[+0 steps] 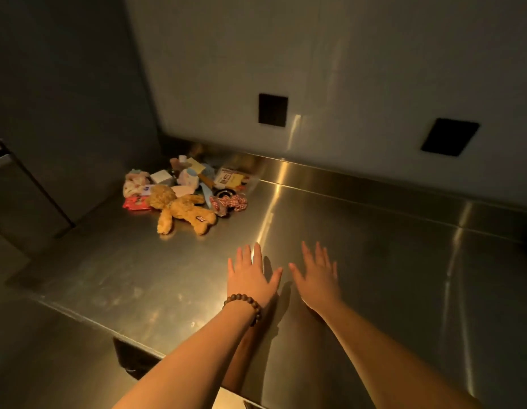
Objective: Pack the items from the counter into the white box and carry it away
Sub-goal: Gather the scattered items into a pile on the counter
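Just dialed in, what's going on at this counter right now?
A person stands at a steel counter with both arms stretched out. The left hand, with a bead bracelet on its wrist, and the right hand are spread flat over bare metal, holding nothing. The items to pack sit untouched in a pile at the back left corner: a tan teddy bear, a red packet and other small things. No white box is in view.

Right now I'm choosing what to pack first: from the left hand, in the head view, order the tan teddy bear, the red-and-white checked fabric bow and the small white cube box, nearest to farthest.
Measured from the left hand:
1. Tan teddy bear, nearest, ahead and to the left.
2. Red-and-white checked fabric bow, just behind the bear's right side.
3. Small white cube box, farthest, at the pile's back left.
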Available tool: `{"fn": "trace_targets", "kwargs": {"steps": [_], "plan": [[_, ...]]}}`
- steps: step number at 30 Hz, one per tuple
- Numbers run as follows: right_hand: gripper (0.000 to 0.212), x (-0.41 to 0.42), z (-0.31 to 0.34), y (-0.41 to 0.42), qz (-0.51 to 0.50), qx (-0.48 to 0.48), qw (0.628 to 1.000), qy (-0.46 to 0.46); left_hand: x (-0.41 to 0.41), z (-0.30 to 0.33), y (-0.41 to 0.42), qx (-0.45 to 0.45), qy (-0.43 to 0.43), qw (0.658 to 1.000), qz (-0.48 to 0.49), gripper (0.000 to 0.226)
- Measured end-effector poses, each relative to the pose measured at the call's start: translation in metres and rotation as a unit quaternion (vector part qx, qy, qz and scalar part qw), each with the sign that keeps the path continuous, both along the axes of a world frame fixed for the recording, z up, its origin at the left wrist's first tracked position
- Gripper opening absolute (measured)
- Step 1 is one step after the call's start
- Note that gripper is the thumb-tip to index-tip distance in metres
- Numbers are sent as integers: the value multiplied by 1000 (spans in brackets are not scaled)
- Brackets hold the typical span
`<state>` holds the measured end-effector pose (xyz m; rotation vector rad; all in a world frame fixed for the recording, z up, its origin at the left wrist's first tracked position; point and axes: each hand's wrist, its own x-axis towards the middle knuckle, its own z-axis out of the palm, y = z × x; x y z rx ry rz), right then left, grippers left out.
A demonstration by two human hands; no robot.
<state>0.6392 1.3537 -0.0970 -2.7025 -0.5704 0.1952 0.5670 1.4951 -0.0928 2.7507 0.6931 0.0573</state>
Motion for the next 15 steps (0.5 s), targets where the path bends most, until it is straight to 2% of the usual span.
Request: {"fn": "trace_targets", "kwargs": {"steps": [8,15], "plan": [[67,-82,-13,-112,-166,0,986,-19,-48,-12,-82,-23,-3,989,-143,83],[67,-187,-17,-185,-273,-12,962,-11,-101,-17,-167,-36,10,961,-276,84]]}}
